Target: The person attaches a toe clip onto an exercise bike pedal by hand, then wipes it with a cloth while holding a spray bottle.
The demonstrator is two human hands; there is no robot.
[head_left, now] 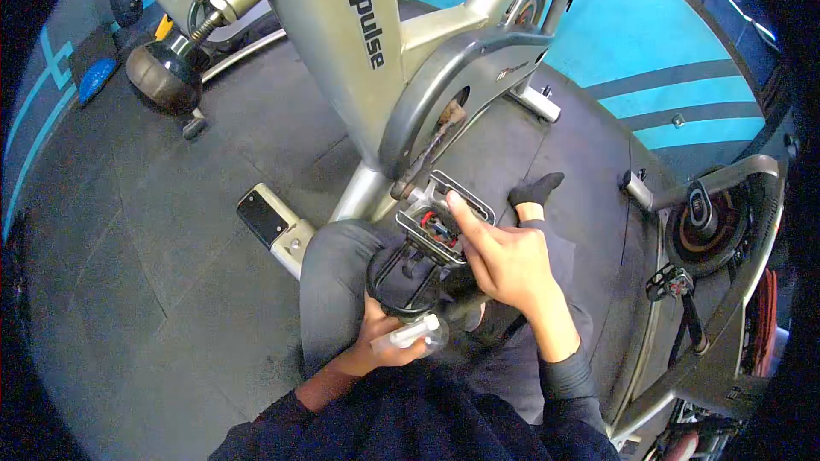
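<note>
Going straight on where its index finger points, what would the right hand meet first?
The right hand would probably meet the pedal, right at its index fingertip; exact depth is unclear.

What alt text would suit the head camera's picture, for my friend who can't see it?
A seated person's right hand touches a pedal of a silver exercise bike, while the left hand holds a small clear container. Another bike stands at the picture's right.
</note>
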